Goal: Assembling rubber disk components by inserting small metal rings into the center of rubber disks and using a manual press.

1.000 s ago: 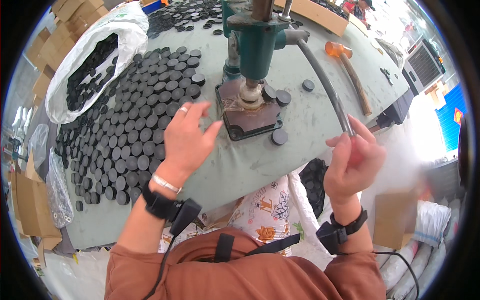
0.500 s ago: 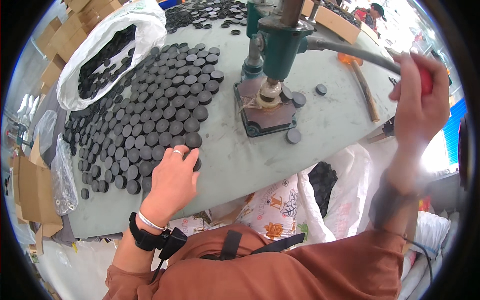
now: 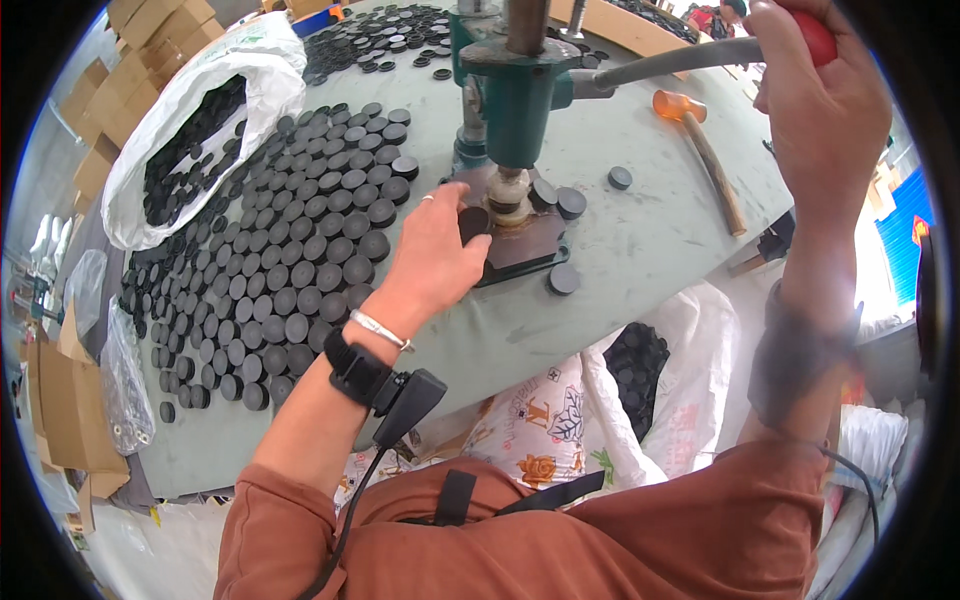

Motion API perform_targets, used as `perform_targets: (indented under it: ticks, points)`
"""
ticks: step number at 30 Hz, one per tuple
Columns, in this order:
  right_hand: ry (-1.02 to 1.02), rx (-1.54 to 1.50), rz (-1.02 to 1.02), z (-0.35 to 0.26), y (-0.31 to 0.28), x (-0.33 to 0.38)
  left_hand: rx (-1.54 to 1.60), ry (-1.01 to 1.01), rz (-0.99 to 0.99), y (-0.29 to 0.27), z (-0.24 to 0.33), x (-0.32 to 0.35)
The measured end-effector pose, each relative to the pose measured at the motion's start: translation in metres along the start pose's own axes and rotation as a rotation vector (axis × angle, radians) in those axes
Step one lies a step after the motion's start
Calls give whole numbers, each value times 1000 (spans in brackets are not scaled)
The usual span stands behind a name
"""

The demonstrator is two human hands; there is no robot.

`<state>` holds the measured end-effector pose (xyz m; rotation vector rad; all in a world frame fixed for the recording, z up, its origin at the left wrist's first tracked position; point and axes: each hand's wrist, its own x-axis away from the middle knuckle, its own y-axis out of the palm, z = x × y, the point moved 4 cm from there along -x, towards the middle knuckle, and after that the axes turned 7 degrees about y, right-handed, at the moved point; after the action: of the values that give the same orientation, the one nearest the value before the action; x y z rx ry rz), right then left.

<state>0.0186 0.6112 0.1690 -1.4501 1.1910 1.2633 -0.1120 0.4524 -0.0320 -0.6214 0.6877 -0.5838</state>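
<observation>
Evidently pinched by its rim, a black cap point(image 3: 474, 224) sits between the part-curled fingers of the left hand point(image 3: 425, 255), perhaps so its face is free. Just right of those fingertips stands the green press point(image 3: 512, 115). Farther right, the right hand point(image 3: 825, 125) curls its fingers closed around the red knob point(image 3: 815, 38) on the lever point(image 3: 680, 60), likely for leverage. Left of the left fingers, more caps point(image 3: 300, 240) crowd the bench point(image 3: 650, 240), apparently for easy reach
</observation>
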Motion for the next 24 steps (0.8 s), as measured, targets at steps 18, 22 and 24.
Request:
perform_targets:
  ticks: [18,22,24]
  points:
    - [-49,321,-136,-16,-10,-10,105,-152,97,23,-2,-26]
    - [201,264,-261,4,-47,20,103,-151,114,25,1,-25]
    - [142,208,-281,-7,-56,40,133,-123,132,25,2,-22]
